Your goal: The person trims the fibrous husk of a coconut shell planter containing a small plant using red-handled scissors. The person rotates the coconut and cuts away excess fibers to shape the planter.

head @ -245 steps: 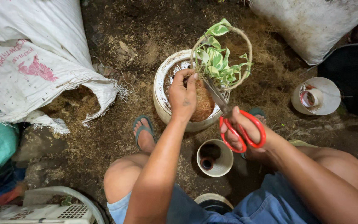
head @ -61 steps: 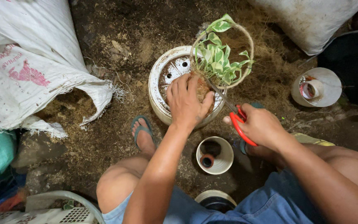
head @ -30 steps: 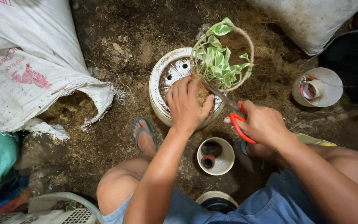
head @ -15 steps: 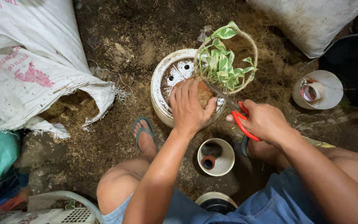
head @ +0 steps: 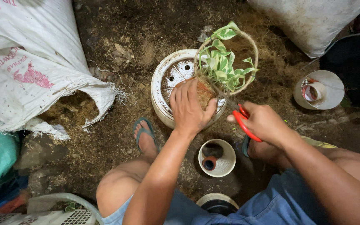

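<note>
Comparing with half a second ago, little has shifted. White sack (head: pixel 30 62) fills the upper left; white pot (head: pixel 167 83) sits at centre on the littered ground. Left hand (head: pixel 190 108) stays spread flat on the brown fibre ball (head: pixel 205 92) under the leafy plant (head: pixel 223 66). Right hand (head: pixel 265 123), closed round red-handled scissors (head: pixel 240 118), has edged toward the ball; trimming looks ongoing.
</note>
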